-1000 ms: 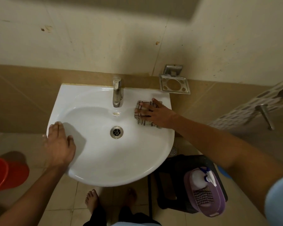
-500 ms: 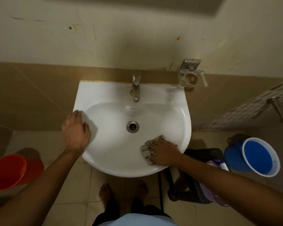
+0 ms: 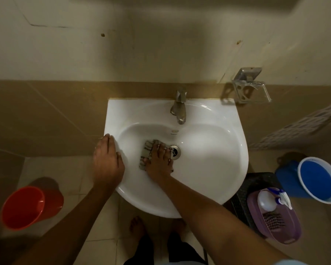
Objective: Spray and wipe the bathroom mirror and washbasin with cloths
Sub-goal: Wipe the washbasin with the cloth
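A white washbasin (image 3: 214,161) hangs on the wall below a metal tap (image 3: 179,109). My right hand (image 3: 160,159) presses a checked cloth (image 3: 146,152) flat against the bowl's bottom, just left of the drain (image 3: 175,152), fingers spread over it. My left hand (image 3: 107,161) rests on the basin's left rim with the fingers laid over the edge. A white spray bottle (image 3: 268,200) lies in a purple basket (image 3: 283,232) on a dark stool to the right. No mirror is in view.
An empty metal soap holder (image 3: 250,88) is fixed to the wall at the right. A blue bucket (image 3: 317,180) stands on the floor at the right, a red bucket (image 3: 25,206) at the left. My bare feet (image 3: 137,226) stand under the basin.
My right hand has slid the cloth from the basin's back right ledge, past the front right of the bowl, to the bottom beside the drain. The left hand stays on the rim.
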The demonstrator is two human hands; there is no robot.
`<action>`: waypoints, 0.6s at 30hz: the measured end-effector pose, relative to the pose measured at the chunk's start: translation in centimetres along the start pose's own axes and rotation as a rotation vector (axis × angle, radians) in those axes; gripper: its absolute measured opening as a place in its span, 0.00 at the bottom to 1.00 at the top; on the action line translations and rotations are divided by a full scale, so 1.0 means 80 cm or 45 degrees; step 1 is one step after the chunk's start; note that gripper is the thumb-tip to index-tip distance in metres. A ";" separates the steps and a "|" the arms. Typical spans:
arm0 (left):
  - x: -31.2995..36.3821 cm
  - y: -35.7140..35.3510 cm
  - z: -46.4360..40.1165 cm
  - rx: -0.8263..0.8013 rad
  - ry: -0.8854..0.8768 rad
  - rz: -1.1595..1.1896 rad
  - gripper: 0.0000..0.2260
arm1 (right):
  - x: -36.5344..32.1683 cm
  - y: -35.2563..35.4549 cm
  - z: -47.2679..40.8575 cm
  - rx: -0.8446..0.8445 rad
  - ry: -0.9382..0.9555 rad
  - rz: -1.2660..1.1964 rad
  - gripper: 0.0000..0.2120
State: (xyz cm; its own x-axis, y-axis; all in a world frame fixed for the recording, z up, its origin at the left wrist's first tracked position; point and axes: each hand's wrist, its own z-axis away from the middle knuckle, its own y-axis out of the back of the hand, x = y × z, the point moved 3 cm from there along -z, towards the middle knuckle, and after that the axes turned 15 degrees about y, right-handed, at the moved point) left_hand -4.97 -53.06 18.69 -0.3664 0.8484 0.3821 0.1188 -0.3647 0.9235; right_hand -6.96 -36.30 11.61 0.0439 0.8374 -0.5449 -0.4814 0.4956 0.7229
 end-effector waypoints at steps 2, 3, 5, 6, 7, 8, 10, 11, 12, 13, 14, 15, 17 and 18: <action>-0.003 -0.003 -0.002 -0.004 0.005 0.038 0.26 | -0.016 0.007 -0.017 0.182 -0.262 -0.163 0.33; -0.004 -0.005 -0.003 -0.002 0.003 0.061 0.25 | -0.026 0.011 -0.024 0.274 -0.378 -0.276 0.33; -0.005 -0.007 -0.004 0.007 -0.009 0.095 0.25 | -0.047 0.022 -0.035 0.438 -0.517 -0.539 0.33; -0.005 -0.007 -0.004 0.010 -0.018 0.108 0.25 | -0.057 0.025 -0.042 0.505 -0.574 -0.680 0.33; -0.006 -0.008 -0.004 0.014 -0.027 0.121 0.26 | -0.065 0.029 -0.051 0.571 -0.626 -0.815 0.34; -0.007 -0.008 -0.004 0.014 -0.028 0.134 0.26 | -0.070 0.034 -0.059 0.627 -0.679 -0.937 0.34; -0.007 -0.008 -0.004 0.011 -0.021 0.171 0.25 | -0.081 0.046 -0.072 0.683 -0.697 -1.128 0.30; -0.007 -0.007 -0.004 0.013 -0.015 0.193 0.25 | -0.088 0.047 -0.078 0.671 -0.626 -1.081 0.24; -0.006 -0.007 -0.004 0.019 -0.014 0.206 0.26 | -0.096 0.056 -0.079 0.683 -0.543 -0.970 0.20; -0.006 -0.007 -0.004 0.024 -0.019 0.214 0.27 | -0.112 0.066 -0.069 0.743 -0.528 -1.034 0.17; -0.004 -0.006 -0.004 0.025 -0.026 0.218 0.27 | -0.124 0.067 -0.063 0.826 -0.448 -1.146 0.17; -0.004 -0.006 -0.004 0.025 -0.028 0.224 0.27 | -0.136 0.067 -0.059 0.847 -0.375 -1.175 0.16; -0.006 -0.006 -0.005 0.010 -0.020 0.260 0.25 | -0.160 0.060 -0.048 0.787 -0.167 -1.051 0.21; -0.007 -0.006 -0.005 0.000 -0.013 0.298 0.24 | -0.163 0.048 -0.043 0.699 -0.085 -1.027 0.30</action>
State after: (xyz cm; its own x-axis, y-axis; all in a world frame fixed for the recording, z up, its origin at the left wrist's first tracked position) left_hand -5.18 -53.55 18.02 -0.3197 0.7446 0.5859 0.1995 -0.5516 0.8099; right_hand -12.43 -46.09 20.00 0.2385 0.2025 -0.9498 0.1886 0.9497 0.2499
